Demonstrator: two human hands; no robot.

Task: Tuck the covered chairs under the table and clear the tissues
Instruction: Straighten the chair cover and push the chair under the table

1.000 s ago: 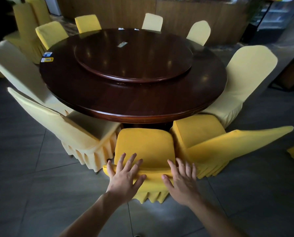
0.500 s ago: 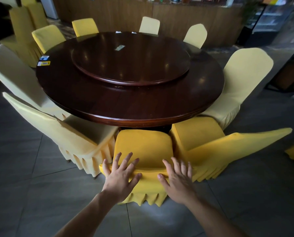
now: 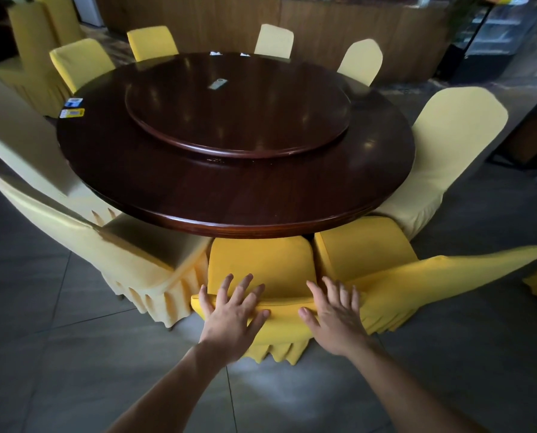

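A yellow-covered chair (image 3: pixel 261 267) stands right in front of me, its seat partly under the round dark wooden table (image 3: pixel 154 182). My left hand (image 3: pixel 232 314) and my right hand (image 3: pixel 335 314) lie flat on the top of its backrest, fingers spread, gripping nothing. Two tissue packets (image 3: pixel 73 107) lie at the table's left edge. A small packet (image 3: pixel 217 83) sits on the turntable (image 3: pixel 239 110). Two white items (image 3: pixel 228 53) lie at the far edge.
More covered chairs ring the table: pale ones at left (image 3: pixel 129 254) and right (image 3: pixel 448 145), a yellow one (image 3: pixel 385 270) touching my chair's right side, several at the far side. Grey tiled floor lies around. A wooden counter (image 3: pixel 292 14) runs behind.
The chair under my hands has slid farther in toward the table, and I have moved closer with it. Both hands stay flat on its backrest.
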